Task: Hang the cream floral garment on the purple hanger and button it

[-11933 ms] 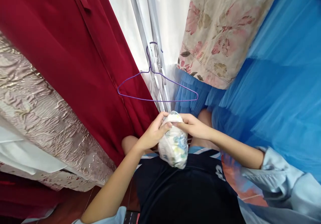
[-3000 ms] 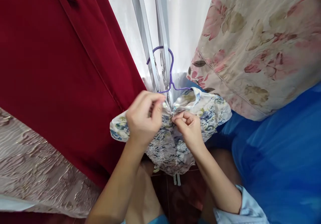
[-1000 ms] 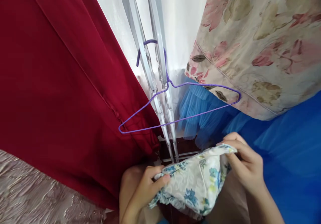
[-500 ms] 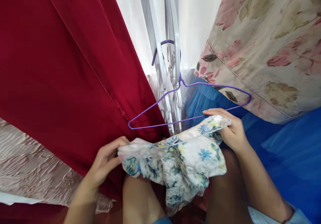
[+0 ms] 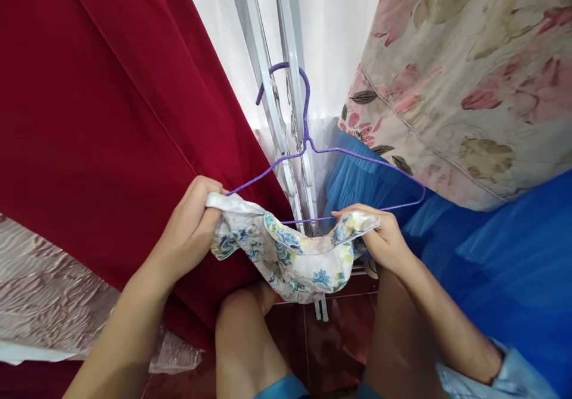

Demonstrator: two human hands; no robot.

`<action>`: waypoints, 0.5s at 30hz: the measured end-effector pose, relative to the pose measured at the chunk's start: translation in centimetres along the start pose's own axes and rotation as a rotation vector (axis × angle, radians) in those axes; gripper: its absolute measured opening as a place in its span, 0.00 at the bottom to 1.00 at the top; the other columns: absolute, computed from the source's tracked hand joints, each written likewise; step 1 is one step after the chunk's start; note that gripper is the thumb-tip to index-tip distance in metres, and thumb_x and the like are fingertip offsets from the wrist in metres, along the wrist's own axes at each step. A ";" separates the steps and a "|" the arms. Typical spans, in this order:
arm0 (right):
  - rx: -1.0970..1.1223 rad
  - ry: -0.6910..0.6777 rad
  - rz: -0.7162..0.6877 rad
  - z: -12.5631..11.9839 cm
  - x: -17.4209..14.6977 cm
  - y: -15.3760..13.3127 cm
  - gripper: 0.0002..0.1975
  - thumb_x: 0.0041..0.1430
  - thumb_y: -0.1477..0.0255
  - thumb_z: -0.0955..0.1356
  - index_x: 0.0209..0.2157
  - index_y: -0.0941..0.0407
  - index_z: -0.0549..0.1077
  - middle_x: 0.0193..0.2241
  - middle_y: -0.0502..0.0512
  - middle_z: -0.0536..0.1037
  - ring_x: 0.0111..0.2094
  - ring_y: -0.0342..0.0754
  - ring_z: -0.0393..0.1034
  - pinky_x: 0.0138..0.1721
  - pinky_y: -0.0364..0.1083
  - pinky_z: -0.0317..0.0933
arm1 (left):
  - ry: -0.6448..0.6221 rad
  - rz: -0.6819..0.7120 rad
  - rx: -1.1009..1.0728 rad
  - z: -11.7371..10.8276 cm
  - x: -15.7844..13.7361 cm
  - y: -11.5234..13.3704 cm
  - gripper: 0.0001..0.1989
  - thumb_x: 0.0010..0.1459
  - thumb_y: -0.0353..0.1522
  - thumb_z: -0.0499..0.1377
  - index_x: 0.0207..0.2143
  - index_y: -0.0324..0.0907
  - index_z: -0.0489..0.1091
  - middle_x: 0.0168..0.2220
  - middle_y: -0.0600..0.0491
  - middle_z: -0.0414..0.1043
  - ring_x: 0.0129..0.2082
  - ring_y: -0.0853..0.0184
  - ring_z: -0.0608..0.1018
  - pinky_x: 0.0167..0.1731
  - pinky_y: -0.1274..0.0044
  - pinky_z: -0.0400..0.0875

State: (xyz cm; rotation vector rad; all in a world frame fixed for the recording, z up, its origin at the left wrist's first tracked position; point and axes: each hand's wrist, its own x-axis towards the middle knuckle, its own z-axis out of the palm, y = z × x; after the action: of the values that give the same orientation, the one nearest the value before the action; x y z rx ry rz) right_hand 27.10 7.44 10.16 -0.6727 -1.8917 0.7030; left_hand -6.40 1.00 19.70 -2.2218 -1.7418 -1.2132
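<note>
Garment [image 5: 308, 262] with floral print, spread in front of purple hanger [image 5: 307, 141]: left edge gripped in left hand [image 5: 192, 226], right edge gripped in right hand [image 5: 384, 235]. Hanger's right corner uncovered; free room below, between knees [image 5: 245, 333].

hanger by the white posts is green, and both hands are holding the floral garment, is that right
Not quite: the hanger by the white posts is purple, not green, as the head view shows. The left hand and right hand are indeed both holding the floral garment.
</note>
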 end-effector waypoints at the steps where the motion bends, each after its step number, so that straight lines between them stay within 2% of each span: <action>1: 0.008 0.004 0.004 0.2 0.0 -0.2 0.18 0.69 0.74 0.60 0.44 0.56 0.82 0.41 0.57 0.82 0.40 0.49 0.77 0.40 0.46 0.69 | 0.043 0.015 -0.004 0.8 0.5 0.5 0.05 0.60 0.26 0.52 0.36 0.42 0.67 0.37 0.52 0.69 0.34 0.66 0.72 0.35 0.76 0.67; 3: -0.007 0.036 -0.026 0.3 -0.3 -0.5 0.18 0.68 0.75 0.60 0.45 0.55 0.81 0.42 0.57 0.82 0.41 0.50 0.77 0.41 0.47 0.69 | 0.174 0.071 -0.047 2.2 1.3 1.1 0.06 0.58 0.24 0.51 0.30 0.41 0.65 0.34 0.53 0.67 0.34 0.67 0.71 0.35 0.76 0.65; 5: -0.070 0.130 -0.087 -0.4 -0.6 -0.8 0.17 0.66 0.75 0.62 0.46 0.54 0.82 0.45 0.58 0.80 0.45 0.52 0.76 0.46 0.51 0.69 | 0.324 0.110 -0.128 3.4 1.6 1.1 0.08 0.55 0.22 0.51 0.26 0.41 0.64 0.31 0.54 0.67 0.32 0.68 0.70 0.33 0.77 0.64; 7: -0.187 0.347 -0.135 -1.8 -1.0 -0.9 0.15 0.63 0.76 0.65 0.43 0.53 0.83 0.46 0.59 0.78 0.47 0.54 0.74 0.50 0.55 0.67 | 0.411 0.091 -0.182 4.0 1.6 0.6 0.09 0.51 0.21 0.51 0.26 0.40 0.67 0.27 0.56 0.68 0.28 0.70 0.70 0.30 0.78 0.64; 9: -0.341 0.618 -0.154 -3.6 -1.0 -1.0 0.12 0.60 0.77 0.67 0.39 0.53 0.83 0.46 0.60 0.76 0.49 0.56 0.72 0.53 0.57 0.65 | 0.442 0.060 -0.164 4.3 1.4 0.1 0.09 0.50 0.21 0.52 0.27 0.40 0.70 0.23 0.58 0.67 0.24 0.72 0.68 0.25 0.79 0.61; 11: -0.469 0.778 -0.173 -5.4 -0.5 -1.2 0.09 0.59 0.77 0.69 0.36 0.55 0.83 0.49 0.62 0.74 0.53 0.57 0.69 0.56 0.57 0.61 | 0.443 0.044 -0.106 4.4 1.2 -0.1 0.09 0.51 0.22 0.54 0.26 0.40 0.72 0.21 0.59 0.67 0.22 0.72 0.67 0.23 0.79 0.59; 13: -0.492 0.757 -0.133 -6.8 0.3 -1.3 0.07 0.60 0.77 0.69 0.34 0.58 0.82 0.46 0.62 0.75 0.50 0.55 0.70 0.52 0.53 0.63 | 0.440 0.045 -0.070 4.3 1.2 0.0 0.09 0.51 0.23 0.54 0.25 0.41 0.73 0.21 0.58 0.67 0.21 0.72 0.67 0.23 0.78 0.59; 15: -0.409 0.645 -0.024 -7.9 1.1 -1.4 0.07 0.62 0.75 0.68 0.33 0.59 0.79 0.34 0.56 0.77 0.37 0.48 0.71 0.38 0.46 0.64 | 0.423 0.067 -0.056 4.1 1.3 0.1 0.10 0.51 0.23 0.53 0.26 0.41 0.74 0.22 0.58 0.69 0.22 0.71 0.68 0.24 0.78 0.60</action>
State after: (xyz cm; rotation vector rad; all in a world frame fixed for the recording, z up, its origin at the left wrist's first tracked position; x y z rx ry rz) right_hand 33.73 8.73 14.71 -0.9918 -1.4330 0.0458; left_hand -4.07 4.03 17.78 -1.8509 -1.4724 -1.5896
